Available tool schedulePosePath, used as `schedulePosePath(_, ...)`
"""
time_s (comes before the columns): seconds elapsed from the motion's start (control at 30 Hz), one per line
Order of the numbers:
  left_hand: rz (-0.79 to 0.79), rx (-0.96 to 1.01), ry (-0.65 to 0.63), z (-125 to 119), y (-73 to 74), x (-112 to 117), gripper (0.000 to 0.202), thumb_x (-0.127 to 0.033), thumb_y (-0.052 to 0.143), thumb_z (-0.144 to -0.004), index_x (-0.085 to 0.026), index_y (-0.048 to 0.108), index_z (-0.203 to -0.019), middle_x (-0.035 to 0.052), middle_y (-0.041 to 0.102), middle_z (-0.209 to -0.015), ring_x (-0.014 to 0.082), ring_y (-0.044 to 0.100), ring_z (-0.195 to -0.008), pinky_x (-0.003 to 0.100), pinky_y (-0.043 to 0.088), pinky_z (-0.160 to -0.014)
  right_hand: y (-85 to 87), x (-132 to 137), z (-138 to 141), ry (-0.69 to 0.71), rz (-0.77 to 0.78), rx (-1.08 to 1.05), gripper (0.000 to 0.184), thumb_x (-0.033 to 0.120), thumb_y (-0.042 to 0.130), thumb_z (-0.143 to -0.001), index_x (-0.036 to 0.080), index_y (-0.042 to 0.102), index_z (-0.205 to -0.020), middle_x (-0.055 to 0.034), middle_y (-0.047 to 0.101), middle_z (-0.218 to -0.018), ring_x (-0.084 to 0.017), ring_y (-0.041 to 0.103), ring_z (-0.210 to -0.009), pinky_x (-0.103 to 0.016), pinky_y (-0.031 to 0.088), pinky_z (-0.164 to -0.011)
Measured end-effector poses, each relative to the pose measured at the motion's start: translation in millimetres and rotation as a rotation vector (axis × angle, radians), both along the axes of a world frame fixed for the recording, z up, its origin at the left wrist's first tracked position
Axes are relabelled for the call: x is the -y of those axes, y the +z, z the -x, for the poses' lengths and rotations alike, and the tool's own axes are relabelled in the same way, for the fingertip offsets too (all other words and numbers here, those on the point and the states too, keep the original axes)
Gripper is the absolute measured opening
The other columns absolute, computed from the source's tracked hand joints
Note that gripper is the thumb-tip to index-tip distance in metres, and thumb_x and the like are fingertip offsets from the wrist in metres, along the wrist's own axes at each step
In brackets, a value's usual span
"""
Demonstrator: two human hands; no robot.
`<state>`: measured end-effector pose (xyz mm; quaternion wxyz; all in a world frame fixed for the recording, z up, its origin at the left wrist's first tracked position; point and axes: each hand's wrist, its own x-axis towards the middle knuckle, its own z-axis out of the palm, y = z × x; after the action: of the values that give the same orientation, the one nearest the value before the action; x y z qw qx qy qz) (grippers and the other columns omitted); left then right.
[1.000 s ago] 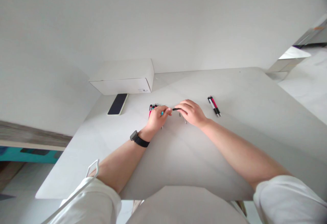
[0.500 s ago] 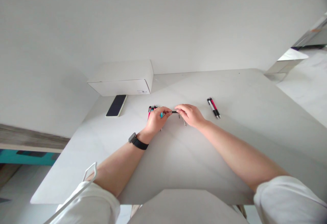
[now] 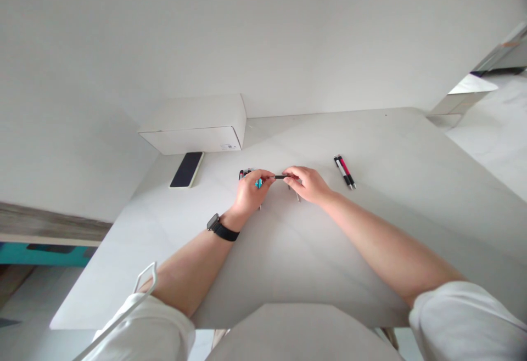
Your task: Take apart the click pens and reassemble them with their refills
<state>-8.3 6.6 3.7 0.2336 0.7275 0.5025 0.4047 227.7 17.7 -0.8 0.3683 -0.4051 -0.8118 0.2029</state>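
A slim black pen part [image 3: 280, 176] spans the gap between my two hands, above the table. My left hand [image 3: 248, 192] pinches its left end, where a thin metallic bit shows at the fingertips. My right hand [image 3: 308, 183] is closed on the other end with thumb and forefinger. Behind and under my left hand lie several pens [image 3: 244, 174], one with a turquoise part, mostly hidden by the hand. Below my right fingers a thin grey piece [image 3: 298, 197] rests on the table, partly covered.
Two pens [image 3: 345, 172], one silver and black, one red and black, lie side by side to the right. A phone [image 3: 186, 170] lies at the left, before a white box [image 3: 193, 125] against the wall. The white table [image 3: 288, 262] has rounded corners.
Both hands have risen very slightly with the pen part between them, and its black length shows a little more clearly. The other things lie as before.
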Motion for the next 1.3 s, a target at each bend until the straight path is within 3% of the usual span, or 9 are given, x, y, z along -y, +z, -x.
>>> schedulePosePath(0.1, 0.008, -0.012, 0.002, 0.6, -1.0, -0.2, 0.014, -0.032, 0.07, -0.095, -0.024, 0.078, -0.104, 0.0031, 0.079, -0.101, 0.0192, 0.073, -0.094, 0.032, 0.055, -0.089, -0.9, 0.1, 0.4, 0.023, -0.003, -0.038, 0.018, 0.03, 0.068, -0.095, 0.026, 0.067, -0.112, -0.0026, 0.076, -0.099, -0.018, 0.071, -0.088, -0.029, 0.051, -0.083)
schedulePosePath(0.23, 0.002, -0.036, -0.01, 1.3, -2.1, 0.0, 0.014, -0.032, 0.069, -0.096, -0.025, 0.078, -0.104, 0.0025, 0.079, -0.102, 0.0191, 0.073, -0.095, 0.032, 0.055, -0.089, -0.6, 0.2, 0.2, -0.002, -0.006, 0.017, 0.009, 0.031, 0.061, -0.1, 0.026, 0.068, -0.101, -0.0025, 0.074, -0.089, -0.019, 0.069, -0.084, -0.03, 0.049, -0.08)
schedulePosePath(0.37, -0.009, -0.026, -0.006, 0.9, -1.4, 0.4, 0.014, -0.032, 0.07, -0.096, -0.025, 0.078, -0.103, 0.0024, 0.079, -0.101, 0.0193, 0.073, -0.094, 0.032, 0.055, -0.09, 0.2, 0.4, -0.4, 0.02, 0.018, -0.01, 0.018, 0.032, 0.067, -0.096, 0.026, 0.065, -0.113, -0.0034, 0.075, -0.1, -0.019, 0.07, -0.088, -0.03, 0.05, -0.082)
schedulePosePath(0.5, -0.011, -0.032, -0.014, 1.0, -0.4, 0.5, 0.015, -0.033, 0.069, -0.096, -0.024, 0.078, -0.104, 0.003, 0.079, -0.102, 0.02, 0.073, -0.097, 0.033, 0.055, -0.091, 2.4, 0.4, -0.8, 0.023, -0.002, 0.01, 0.008, 0.031, 0.06, -0.1, 0.025, 0.065, -0.101, -0.0026, 0.072, -0.089, -0.019, 0.067, -0.082, -0.03, 0.048, -0.079)
schedulePosePath(0.67, -0.017, -0.039, -0.019, 2.3, -2.0, -0.2, 0.015, -0.033, 0.069, -0.096, -0.024, 0.078, -0.104, 0.0027, 0.079, -0.1, 0.0193, 0.073, -0.094, 0.033, 0.055, -0.091, 4.8, 0.8, -1.5, 0.038, 0.029, -0.024, 0.013, 0.03, 0.065, -0.096, 0.025, 0.064, -0.108, -0.003, 0.074, -0.099, -0.019, 0.068, -0.087, -0.03, 0.049, -0.083)
schedulePosePath(0.8, -0.021, -0.053, -0.021, 2.9, -5.0, -1.0, 0.015, -0.034, 0.069, -0.096, -0.024, 0.078, -0.103, 0.0031, 0.079, -0.097, 0.0201, 0.072, -0.092, 0.034, 0.055, -0.088, 5.2, 0.6, -1.9, 0.025, 0.007, -0.021, 0.004, 0.028, 0.062, -0.099, 0.025, 0.065, -0.1, -0.0022, 0.072, -0.092, -0.018, 0.067, -0.085, -0.029, 0.047, -0.08)
schedulePosePath(0.93, -0.031, -0.077, -0.022, 3.1, -6.1, -1.2, 0.016, -0.037, 0.069, -0.097, -0.025, 0.078, -0.102, 0.0028, 0.078, -0.097, 0.0203, 0.072, -0.093, 0.034, 0.055, -0.089, 3.8, -2.1, -3.1, -0.01, 0.008, 0.061, 0.009, 0.029, 0.06, -0.102, 0.024, 0.066, -0.097, -0.002, 0.071, -0.086, -0.018, 0.065, -0.081, -0.029, 0.045, -0.076)
schedulePosePath(1.13, -0.113, -0.159, -0.137, 0.8, -3.2, 0.7, 0.021, -0.033, 0.072, -0.094, -0.024, 0.074, -0.114, 0.0039, 0.077, -0.106, 0.0207, 0.071, -0.097, 0.035, 0.053, -0.093, -1.9, -6.2, -3.0, 0.033, -0.131, 0.166, 0.008, 0.029, 0.061, -0.103, 0.024, 0.068, -0.104, -0.0058, 0.074, -0.097, -0.022, 0.065, -0.092, -0.033, 0.046, -0.085)
schedulePosePath(1.3, -0.155, -0.251, -0.186, -1.1, -3.2, 0.4, 0.012, -0.033, 0.069, -0.096, -0.024, 0.076, -0.101, 0.0049, 0.077, -0.096, 0.0223, 0.07, -0.093, 0.038, 0.052, -0.091, 0.1, -4.7, -0.9, 0.087, -0.153, 0.213, 0.012, 0.031, 0.064, -0.103, 0.024, 0.071, -0.11, -0.0059, 0.074, -0.098, -0.022, 0.065, -0.095, -0.035, 0.046, -0.089)
